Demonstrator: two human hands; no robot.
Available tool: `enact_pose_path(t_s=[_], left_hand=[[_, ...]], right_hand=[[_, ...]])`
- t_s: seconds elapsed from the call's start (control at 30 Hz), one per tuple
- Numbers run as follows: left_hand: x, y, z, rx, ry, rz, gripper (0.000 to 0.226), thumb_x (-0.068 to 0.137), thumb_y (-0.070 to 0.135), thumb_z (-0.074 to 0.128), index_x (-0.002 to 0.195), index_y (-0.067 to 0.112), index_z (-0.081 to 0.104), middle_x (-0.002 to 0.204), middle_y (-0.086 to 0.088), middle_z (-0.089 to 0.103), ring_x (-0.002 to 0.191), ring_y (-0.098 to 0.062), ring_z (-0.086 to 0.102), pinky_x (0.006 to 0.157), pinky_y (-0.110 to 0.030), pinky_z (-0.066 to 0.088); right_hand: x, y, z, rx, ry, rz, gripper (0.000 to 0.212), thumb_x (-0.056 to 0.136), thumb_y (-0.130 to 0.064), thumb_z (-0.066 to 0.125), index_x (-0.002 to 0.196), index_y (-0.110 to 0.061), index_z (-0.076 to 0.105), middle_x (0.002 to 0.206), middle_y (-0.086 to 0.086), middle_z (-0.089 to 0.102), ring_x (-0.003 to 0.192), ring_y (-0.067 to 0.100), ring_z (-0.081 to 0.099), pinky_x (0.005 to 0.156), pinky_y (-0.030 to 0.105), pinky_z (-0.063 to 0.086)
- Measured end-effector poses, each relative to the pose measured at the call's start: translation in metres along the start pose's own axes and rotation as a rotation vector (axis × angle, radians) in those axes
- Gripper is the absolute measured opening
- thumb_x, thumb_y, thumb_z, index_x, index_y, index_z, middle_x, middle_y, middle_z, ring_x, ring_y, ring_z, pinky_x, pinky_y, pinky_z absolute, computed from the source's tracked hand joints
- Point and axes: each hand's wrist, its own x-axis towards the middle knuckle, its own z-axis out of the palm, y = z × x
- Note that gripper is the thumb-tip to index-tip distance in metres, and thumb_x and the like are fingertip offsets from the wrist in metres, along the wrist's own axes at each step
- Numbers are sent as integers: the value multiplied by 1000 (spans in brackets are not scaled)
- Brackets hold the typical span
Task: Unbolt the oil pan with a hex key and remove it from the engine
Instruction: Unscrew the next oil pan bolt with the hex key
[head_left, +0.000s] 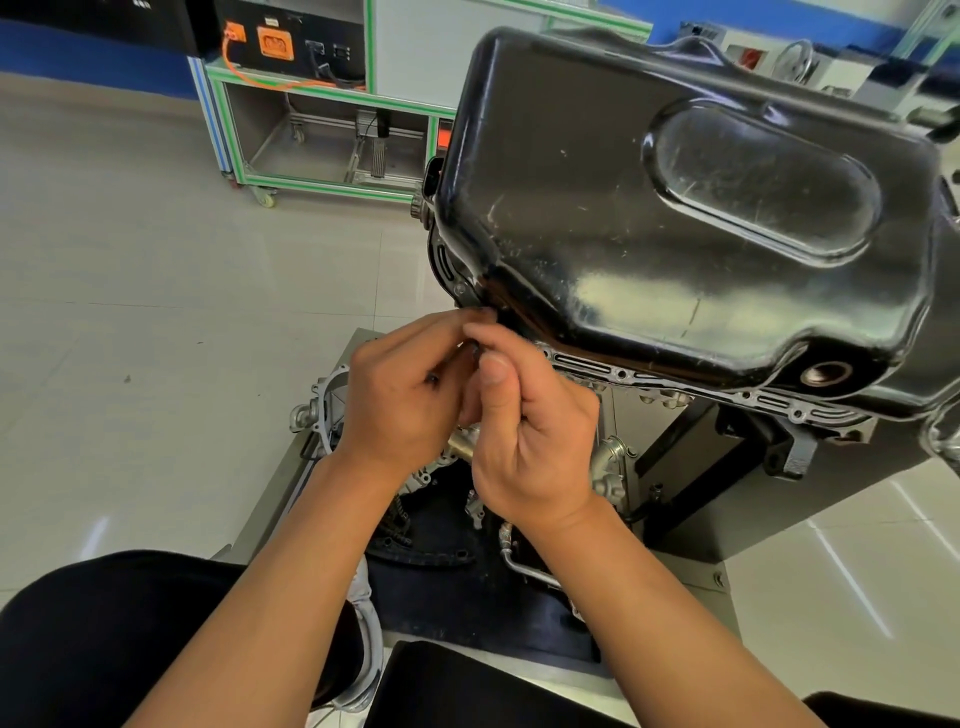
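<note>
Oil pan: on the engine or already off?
On. The oil pan sits on the engine flange; the left hand and right hand pinch a small dark tool at its corner.

1. The oil pan (675, 208) sits on top of the engine (779, 404), at the right.
2. The left hand (400, 400) and right hand (535, 447) touch at the pan's near left corner, the hex key (471, 347) between them.
3. A cart (322, 140) stands on the floor behind, left of the pan.
4. Metal parts (610, 465) lie below the hands.
</note>
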Motion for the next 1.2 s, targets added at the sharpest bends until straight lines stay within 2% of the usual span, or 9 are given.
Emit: enact_pose_path(t_s=[0.13,0.27,0.33,0.4,0.5,0.67,0.8,0.93,1.2], left_hand=[[-4,-2,-2,-1,-17,22,17,93,6,59,93,-2,75,89,10,62,88,21,53,76,0,39],[-9,-1,-4,-20,-11,18,30,97,12,55,79,-5,73,73,-4,66,83,7,56,76,1,37],[-7,0,-5,-46,0,18,32,99,14,54,77,-1,72,75,13,60,81,15,55,73,1,36],[-4,2,-5,-34,-7,31,20,94,5,57,77,10,67,73,28,43,74,17,52,68,2,35],[-4,2,-5,27,20,22,17,84,0,56,72,5,67,71,18,45,66,2,44,66,1,36],[2,8,-6,-31,-47,-26,20,84,9,56,83,1,74,82,5,64,74,-3,59,66,-14,46],[7,4,-4,21,-105,-8,12,87,3,63,83,4,74,83,13,62,75,9,55,68,-8,41],[9,-6,-5,15,-170,19,16,84,-9,67,89,5,74,91,11,64,80,8,57,71,-9,41],[9,-5,-6,-28,-106,-27,13,87,16,66,88,7,76,86,14,66,76,11,59,66,-6,42]], right_hand=[[3,1,3,91,-20,54,40,106,-37,42,96,-8,68,72,-12,57,60,2,56,57,21,47],[6,-10,7,237,-61,263,39,98,-55,49,82,-23,65,61,-21,52,52,3,49,52,23,41],[8,-15,6,317,-88,340,35,93,-58,54,79,-27,64,54,-13,52,48,8,47,51,25,40],[9,-20,6,302,-112,357,34,92,-51,62,78,-20,66,50,5,52,45,23,48,48,29,41],[10,-26,6,184,-75,344,29,88,-32,71,72,-9,66,51,4,55,47,17,52,50,30,44],[4,-34,6,80,20,326,4,84,-10,75,87,-11,74,62,-8,64,55,3,61,57,17,50],[-1,-34,3,-76,60,225,26,90,-8,70,115,-3,71,88,1,74,77,6,69,73,22,57],[1,-27,-2,-88,35,169,28,94,-9,67,120,0,69,110,8,74,102,11,71,90,29,57],[1,-11,2,-26,51,171,26,84,-5,77,109,0,73,83,0,69,70,7,61,69,21,54]])
